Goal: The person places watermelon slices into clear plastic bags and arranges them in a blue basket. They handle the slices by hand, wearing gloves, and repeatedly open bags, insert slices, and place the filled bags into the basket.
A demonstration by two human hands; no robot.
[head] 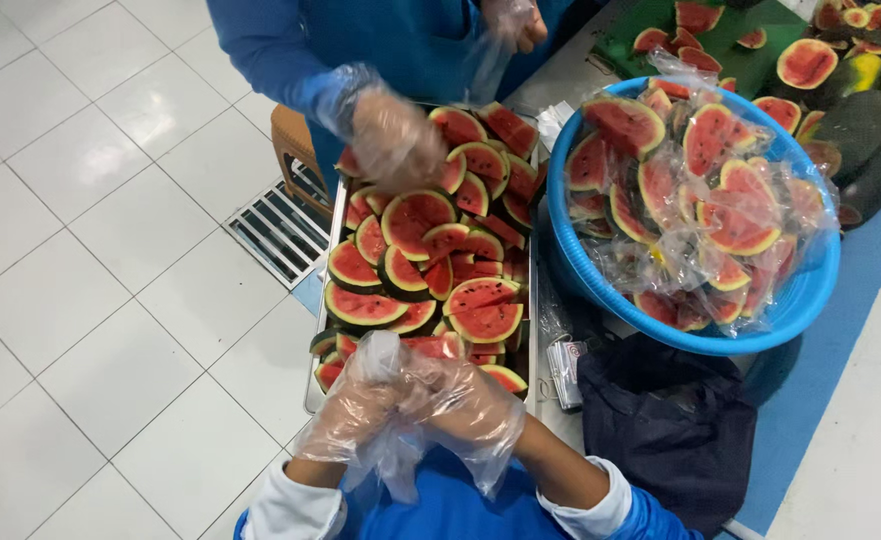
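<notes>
The left hand and right hand, both in clear plastic gloves, meet at the near end of a metal tray heaped with watermelon slices. A co-worker's gloved hand reaches into the far end. Beside it, a blue basin holds bagged slices.

Metal tray, glossy plastic basin
</notes>
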